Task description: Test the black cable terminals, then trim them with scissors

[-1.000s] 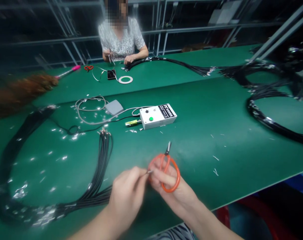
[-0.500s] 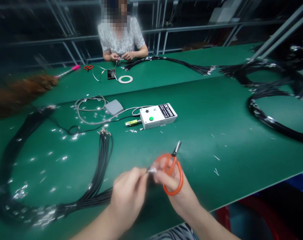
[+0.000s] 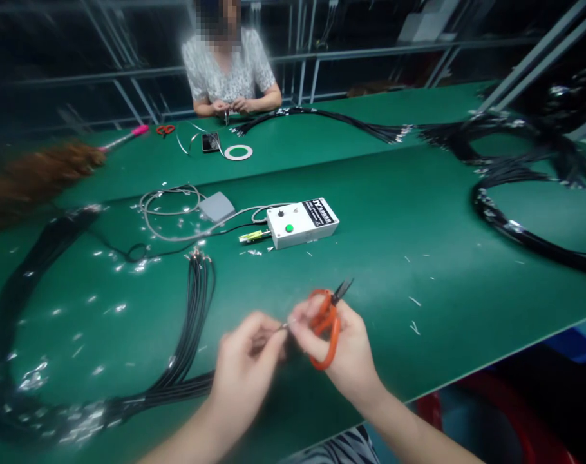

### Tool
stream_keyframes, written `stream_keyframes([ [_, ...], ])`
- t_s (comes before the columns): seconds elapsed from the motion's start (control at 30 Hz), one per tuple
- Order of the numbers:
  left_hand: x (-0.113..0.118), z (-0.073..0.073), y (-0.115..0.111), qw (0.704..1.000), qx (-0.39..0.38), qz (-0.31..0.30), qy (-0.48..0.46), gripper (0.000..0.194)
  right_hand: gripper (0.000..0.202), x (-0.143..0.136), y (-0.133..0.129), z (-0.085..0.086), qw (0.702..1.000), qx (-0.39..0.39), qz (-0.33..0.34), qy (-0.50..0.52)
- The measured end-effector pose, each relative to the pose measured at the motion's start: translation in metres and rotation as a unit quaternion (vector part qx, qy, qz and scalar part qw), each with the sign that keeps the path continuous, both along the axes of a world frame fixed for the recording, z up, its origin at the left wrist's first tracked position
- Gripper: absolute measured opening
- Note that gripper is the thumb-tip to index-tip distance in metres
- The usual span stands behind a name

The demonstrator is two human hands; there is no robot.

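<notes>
My left hand [image 3: 249,361] pinches a thin black cable close to its end, in front of me. My right hand [image 3: 344,354] is closed, with orange-handled scissors [image 3: 330,332] hooked over its fingers and the dark blades pointing up and away. Its thumb and fingertips also pinch at the cable's tip, where the detail is blurred. Beneath my left wrist a bundle of black cables [image 3: 177,380] runs out to the left. Several cable ends from it stand fanned near a coppery cluster of tips [image 3: 196,256].
A white control box [image 3: 302,225] with a green button, a grey pedal [image 3: 216,206] and small scraps lie on the green table [image 3: 380,258]. Coiled black cables [image 3: 505,225] are at right. Across the table sits a person [image 3: 230,74], hands together, near a white ring [image 3: 238,153].
The scissors have turned in my right hand, their blades now leaning more to the right. Both hands remain together at the cable end. The whole view has shifted slightly.
</notes>
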State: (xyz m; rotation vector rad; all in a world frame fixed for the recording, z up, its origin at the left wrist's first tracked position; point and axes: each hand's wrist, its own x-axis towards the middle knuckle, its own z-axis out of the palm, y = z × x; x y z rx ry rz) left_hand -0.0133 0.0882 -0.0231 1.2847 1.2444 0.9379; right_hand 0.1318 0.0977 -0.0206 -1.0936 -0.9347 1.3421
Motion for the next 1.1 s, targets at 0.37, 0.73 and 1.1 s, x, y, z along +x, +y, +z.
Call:
stream_keyframes([
  [0.37, -0.008, 0.015, 0.008, 0.989, -0.106, 0.024, -0.096, 0.021, 0.022, 0.041, -0.007, -0.003, 0.894, -0.020, 0.197, -0.402],
  [0.73, -0.005, 0.020, 0.012, 0.988, -0.123, 0.007, -0.096, 0.020, 0.030, 0.036, 0.011, 0.023, 0.830, -0.029, 0.330, -0.450],
  [1.1, -0.005, 0.024, 0.014, 0.989, -0.128, -0.016, -0.067, 0.020, 0.038, 0.048, 0.024, 0.018, 0.852, -0.124, 0.456, -0.227],
])
